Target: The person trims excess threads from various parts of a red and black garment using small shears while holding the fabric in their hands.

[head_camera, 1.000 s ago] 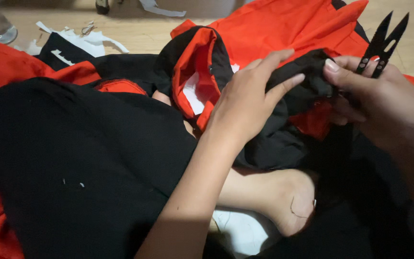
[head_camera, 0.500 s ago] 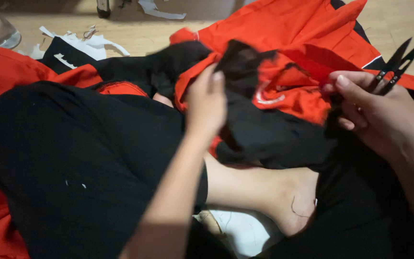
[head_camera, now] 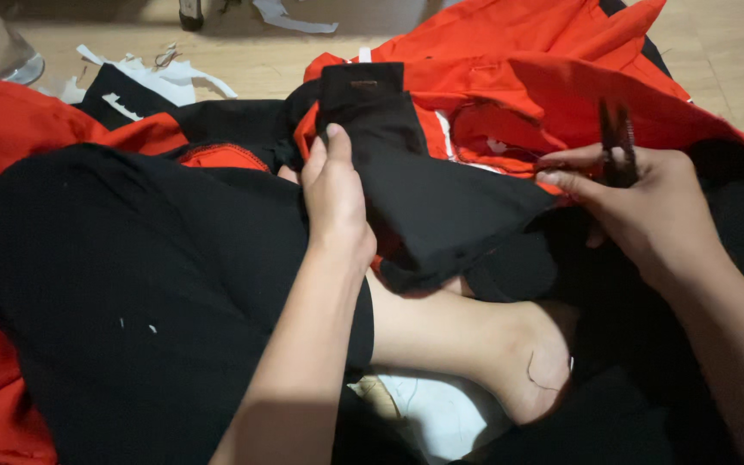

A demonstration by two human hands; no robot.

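My left hand (head_camera: 336, 200) pinches the black fabric panel (head_camera: 424, 185), spread rightward toward my right hand (head_camera: 647, 207), fingers closed round the thread snips (head_camera: 617, 142).

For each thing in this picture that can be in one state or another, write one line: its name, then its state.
Left hand: closed on the black fabric panel, thumb up.
Right hand: gripping the thread snips.
Thread snips: blades shut, pointing up.
Black fabric panel: lifted, spread between the hands.
Red garment: crumpled on the floor.
White scraps: loose on the wooden floor.
Bare foot: resting sideways, thread on it.
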